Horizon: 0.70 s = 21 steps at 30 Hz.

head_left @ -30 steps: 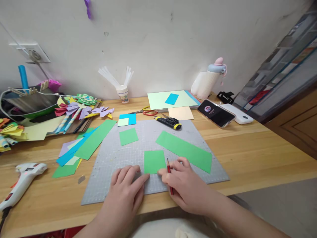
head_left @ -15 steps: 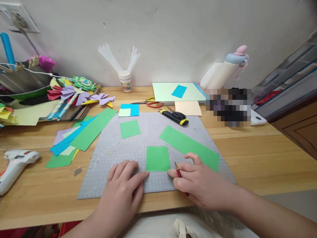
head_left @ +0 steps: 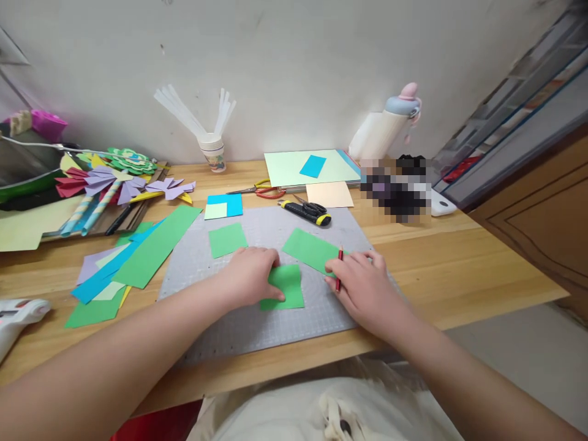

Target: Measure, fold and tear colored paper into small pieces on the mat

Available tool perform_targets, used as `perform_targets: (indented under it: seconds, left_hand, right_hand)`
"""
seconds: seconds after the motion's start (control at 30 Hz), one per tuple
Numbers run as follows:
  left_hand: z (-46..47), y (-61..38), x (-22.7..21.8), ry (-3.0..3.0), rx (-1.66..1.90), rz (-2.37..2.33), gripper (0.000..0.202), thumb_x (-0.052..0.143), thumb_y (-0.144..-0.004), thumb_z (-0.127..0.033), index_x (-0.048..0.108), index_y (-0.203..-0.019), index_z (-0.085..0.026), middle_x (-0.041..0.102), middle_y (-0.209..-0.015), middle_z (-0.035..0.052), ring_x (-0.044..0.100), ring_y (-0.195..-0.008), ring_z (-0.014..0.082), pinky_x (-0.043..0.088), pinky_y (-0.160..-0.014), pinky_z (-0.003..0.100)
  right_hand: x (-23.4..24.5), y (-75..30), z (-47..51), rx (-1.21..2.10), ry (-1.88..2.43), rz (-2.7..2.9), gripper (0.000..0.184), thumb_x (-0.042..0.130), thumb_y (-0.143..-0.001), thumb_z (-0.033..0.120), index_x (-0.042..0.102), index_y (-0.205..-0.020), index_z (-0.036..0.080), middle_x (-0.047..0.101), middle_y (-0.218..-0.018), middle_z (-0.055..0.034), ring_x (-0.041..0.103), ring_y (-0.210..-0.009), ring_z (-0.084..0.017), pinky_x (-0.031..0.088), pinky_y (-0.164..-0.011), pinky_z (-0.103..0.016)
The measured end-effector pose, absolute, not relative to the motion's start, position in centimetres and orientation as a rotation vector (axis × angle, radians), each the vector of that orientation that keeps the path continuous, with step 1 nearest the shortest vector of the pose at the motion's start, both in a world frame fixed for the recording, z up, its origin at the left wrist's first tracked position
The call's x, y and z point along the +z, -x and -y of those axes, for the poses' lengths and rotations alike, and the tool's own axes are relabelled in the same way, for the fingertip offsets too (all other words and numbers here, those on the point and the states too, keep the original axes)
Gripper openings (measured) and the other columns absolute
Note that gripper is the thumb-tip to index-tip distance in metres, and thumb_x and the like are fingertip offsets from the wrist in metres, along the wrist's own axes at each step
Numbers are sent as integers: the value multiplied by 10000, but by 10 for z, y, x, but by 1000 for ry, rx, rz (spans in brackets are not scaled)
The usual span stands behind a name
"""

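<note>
My left hand point(head_left: 250, 275) lies over the left part of a small green paper rectangle point(head_left: 288, 288) on the grey cutting mat point(head_left: 257, 324), fingers curled down onto it. To the right, my right hand point(head_left: 365, 288) is closed around a red pencil point(head_left: 339, 269), its tip pointing up, and rests on the near end of a long green paper strip point(head_left: 310, 250). A second small green rectangle point(head_left: 227, 239) lies on the mat to the upper left.
Black-and-yellow scissors point(head_left: 307, 211), red-handled scissors point(head_left: 264, 191), blue and pale squares point(head_left: 223, 206), a paper stack point(head_left: 307, 167) and a cup of white strips point(head_left: 212, 153) sit behind. Paper offcuts point(head_left: 133, 257) and paper flowers point(head_left: 119, 177) lie left; a glue gun point(head_left: 16, 315) far left.
My left hand slid forward onto the small green rectangle. My right hand, still with the pencil, moved up onto the long strip. The head camera shifted, so the table sits differently in view.
</note>
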State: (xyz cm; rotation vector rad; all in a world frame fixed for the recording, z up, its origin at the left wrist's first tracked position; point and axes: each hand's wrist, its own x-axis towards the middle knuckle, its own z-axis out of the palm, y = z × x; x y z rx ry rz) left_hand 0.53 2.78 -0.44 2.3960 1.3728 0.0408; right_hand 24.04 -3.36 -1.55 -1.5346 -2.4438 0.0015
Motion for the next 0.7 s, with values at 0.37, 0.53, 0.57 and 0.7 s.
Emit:
perform_targets:
  seconds: [0.37,0.53,0.57,0.7]
  left_hand:
    - [6,18,15,-1402,699,-1339,353,624,-798,-461,609,-1026,-192,678,-928,41,617,-813,186,484,-713,305]
    - [16,31,18,-723,1019,-1064,286,752,-732,-318,648,-964,-187,695,-964,22,605,-741,108,484,-652,208]
    - [16,31,16,-684,1040,-1038,268,753,-732,-295,656,-956,-184,701,-957,24,606,-720,101,482,-638,200]
    - [16,30,8,-699,1029,-986,333,744,-737,-289,667,-1041,-175,715,-1006,58,651,-825,160,503,-719,249]
  right_hand:
    - [-14,-200,-25,228,1526,2392,328,436,-786,-21,621,-914,218,600,-941,-91,514,-963,-280,277,-884,-493]
    - [-3,-171,-18,1010,1340,1917,245,347,-989,256,461,-1205,226,613,-1056,-84,605,-953,-200,449,-831,-388]
    - [-1,-164,-15,1385,1227,1657,265,378,-987,347,428,-1220,230,615,-1065,-79,626,-918,-187,476,-812,-373]
    - [0,-148,-12,2041,864,927,432,699,-804,331,457,-1147,225,637,-951,-20,626,-755,-123,498,-702,-265]
